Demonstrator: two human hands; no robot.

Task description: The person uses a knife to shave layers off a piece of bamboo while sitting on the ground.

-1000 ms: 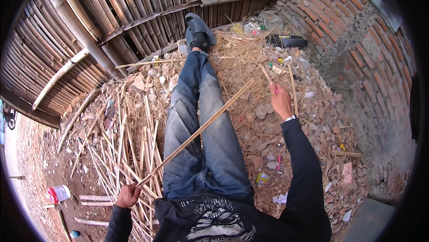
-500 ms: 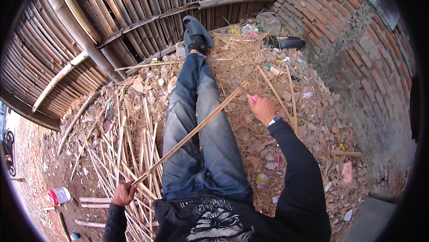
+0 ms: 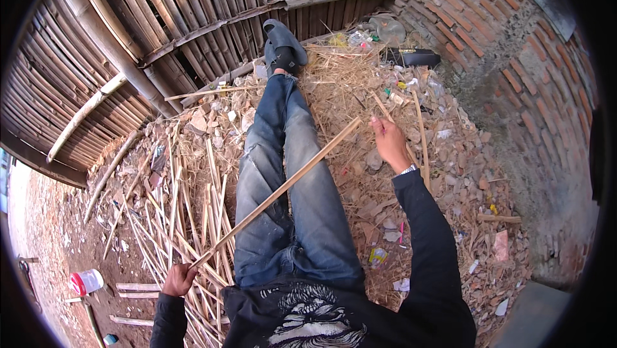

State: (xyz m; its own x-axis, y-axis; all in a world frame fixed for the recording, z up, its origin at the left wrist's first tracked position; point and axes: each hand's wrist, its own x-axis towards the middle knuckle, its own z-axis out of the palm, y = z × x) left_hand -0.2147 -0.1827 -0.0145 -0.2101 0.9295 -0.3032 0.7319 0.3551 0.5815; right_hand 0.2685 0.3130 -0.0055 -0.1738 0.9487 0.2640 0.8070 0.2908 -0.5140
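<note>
My left hand (image 3: 178, 279) is closed around the lower end of a long, flat bamboo strip (image 3: 283, 187). The strip slants up to the right over my outstretched legs in worn jeans (image 3: 292, 142). Just right of its far end is my right hand (image 3: 390, 142), apart from it, with thumb and fingers pressed together. Whatever those fingers hold, if anything, is hidden. Beside my left leg lies a loose pile of split bamboo strips (image 3: 183, 219). Two more strips (image 3: 421, 136) lie on the ground next to my right hand.
A bamboo wall (image 3: 218, 1) stands beyond my feet, a brick wall (image 3: 475, 14) at the right. Stone rubble and straw (image 3: 450, 200) cover the ground. A black case (image 3: 411, 58) lies by the brick wall; a red and white tub (image 3: 87, 282) is at the lower left.
My right hand has moved slightly right and turned, leaving the strip's far end. The pink-handled thing in its fingers no longer shows. My left hand keeps its grip in the same place.
</note>
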